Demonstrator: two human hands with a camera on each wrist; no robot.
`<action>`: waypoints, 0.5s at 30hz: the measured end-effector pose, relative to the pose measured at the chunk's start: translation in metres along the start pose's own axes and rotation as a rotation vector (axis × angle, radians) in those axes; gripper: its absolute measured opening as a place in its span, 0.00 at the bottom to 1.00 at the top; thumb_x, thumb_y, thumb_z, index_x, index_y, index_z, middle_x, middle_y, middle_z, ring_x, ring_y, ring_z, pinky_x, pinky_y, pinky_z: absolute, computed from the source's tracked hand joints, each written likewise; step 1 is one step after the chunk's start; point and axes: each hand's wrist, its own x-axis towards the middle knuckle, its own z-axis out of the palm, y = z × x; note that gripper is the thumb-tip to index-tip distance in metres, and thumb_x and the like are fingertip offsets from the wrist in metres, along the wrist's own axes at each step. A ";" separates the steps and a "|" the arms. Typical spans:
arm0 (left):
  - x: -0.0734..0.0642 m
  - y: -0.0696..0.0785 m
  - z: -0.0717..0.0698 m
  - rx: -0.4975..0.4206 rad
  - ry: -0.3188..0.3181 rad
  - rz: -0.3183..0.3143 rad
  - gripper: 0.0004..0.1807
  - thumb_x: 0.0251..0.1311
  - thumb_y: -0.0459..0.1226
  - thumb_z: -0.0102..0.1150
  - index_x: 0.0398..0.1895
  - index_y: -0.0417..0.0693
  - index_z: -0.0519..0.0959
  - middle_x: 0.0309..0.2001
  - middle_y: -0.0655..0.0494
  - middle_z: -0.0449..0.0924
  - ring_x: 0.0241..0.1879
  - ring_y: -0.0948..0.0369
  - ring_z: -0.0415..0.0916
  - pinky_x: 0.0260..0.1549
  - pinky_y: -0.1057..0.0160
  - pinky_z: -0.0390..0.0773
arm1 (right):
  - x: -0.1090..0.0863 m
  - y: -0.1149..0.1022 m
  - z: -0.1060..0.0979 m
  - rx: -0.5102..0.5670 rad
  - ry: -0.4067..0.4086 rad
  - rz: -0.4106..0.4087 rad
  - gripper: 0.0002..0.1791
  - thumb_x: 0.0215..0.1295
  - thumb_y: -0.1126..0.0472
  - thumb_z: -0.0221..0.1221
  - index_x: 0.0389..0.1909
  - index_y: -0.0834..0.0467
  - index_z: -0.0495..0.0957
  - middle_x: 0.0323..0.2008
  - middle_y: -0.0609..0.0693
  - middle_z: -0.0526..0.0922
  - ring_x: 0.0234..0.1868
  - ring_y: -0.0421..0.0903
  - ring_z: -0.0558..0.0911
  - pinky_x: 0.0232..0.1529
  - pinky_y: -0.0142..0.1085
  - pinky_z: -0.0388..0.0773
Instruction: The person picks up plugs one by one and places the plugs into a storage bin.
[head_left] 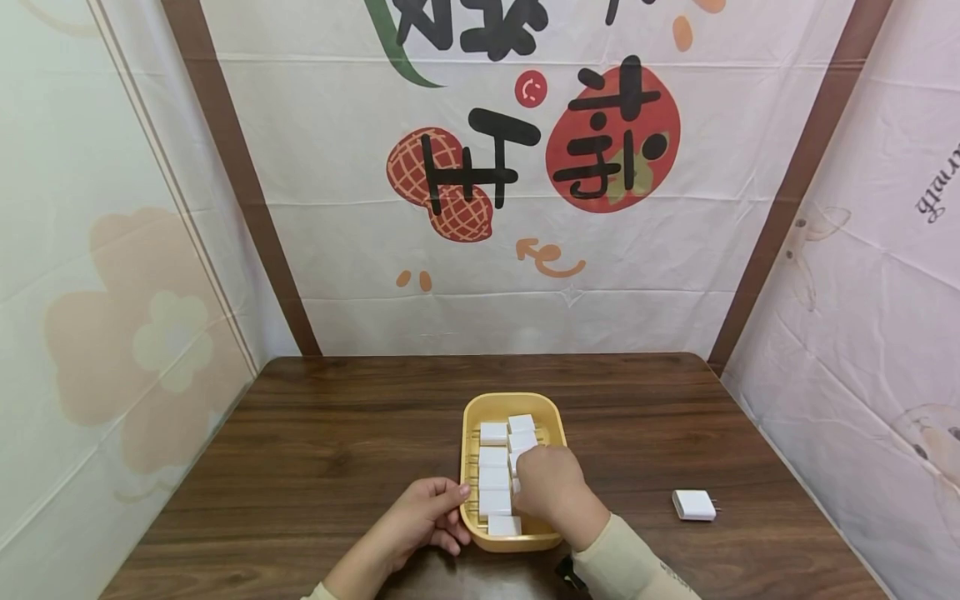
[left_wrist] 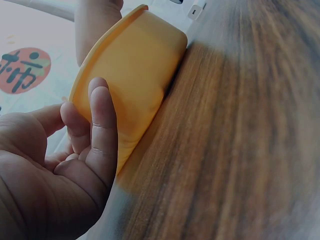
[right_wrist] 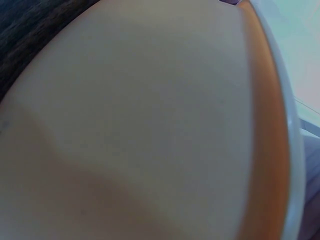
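A yellow plastic tray [head_left: 512, 545] stands on the table with two columns of white plug chargers [head_left: 493, 478] inside, the left column's metal prongs pointing left. My left hand [head_left: 429, 518] pinches the tray's left rim near the front, thumb at the edge; in the left wrist view the fingers of this hand [left_wrist: 75, 165] lie along the outer wall. Reaching into the right side, my right hand [head_left: 553, 492] has its fingers curled down round a white charger [head_left: 517, 486], of which only a sliver shows. Its fingertips are hidden in the head view. The right wrist view is filled by the tray's pale wall [right_wrist: 150, 110].
One more white charger [head_left: 694, 505] lies on the brown wooden table [head_left: 360, 417] to the right of the tray, prongs to the right. Printed cloth hangings [head_left: 510, 275] enclose the table at the back and both sides.
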 end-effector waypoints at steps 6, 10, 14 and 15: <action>0.000 0.000 0.000 -0.002 0.000 -0.001 0.15 0.76 0.44 0.54 0.36 0.42 0.72 0.21 0.55 0.79 0.23 0.61 0.83 0.22 0.64 0.85 | 0.001 0.000 -0.001 0.032 -0.013 0.025 0.19 0.53 0.50 0.69 0.13 0.52 0.72 0.15 0.46 0.72 0.17 0.42 0.69 0.19 0.39 0.73; 0.000 0.000 0.000 -0.004 0.002 -0.002 0.15 0.76 0.45 0.55 0.36 0.42 0.72 0.21 0.55 0.79 0.23 0.61 0.83 0.22 0.64 0.85 | 0.001 0.000 -0.002 0.049 -0.013 0.032 0.18 0.53 0.50 0.70 0.15 0.53 0.75 0.16 0.47 0.74 0.18 0.43 0.71 0.21 0.41 0.75; 0.000 0.000 0.000 -0.008 0.001 -0.002 0.15 0.75 0.45 0.55 0.36 0.41 0.72 0.21 0.55 0.79 0.23 0.61 0.83 0.22 0.64 0.85 | 0.001 0.000 -0.003 0.086 -0.020 0.043 0.16 0.52 0.51 0.71 0.17 0.54 0.76 0.18 0.48 0.76 0.20 0.45 0.74 0.24 0.43 0.78; 0.000 -0.001 -0.001 -0.009 0.001 -0.001 0.16 0.75 0.45 0.56 0.36 0.41 0.72 0.22 0.55 0.79 0.23 0.61 0.83 0.22 0.64 0.85 | 0.001 0.000 -0.004 0.094 -0.023 0.045 0.16 0.52 0.51 0.72 0.17 0.54 0.77 0.19 0.49 0.77 0.20 0.45 0.74 0.24 0.43 0.78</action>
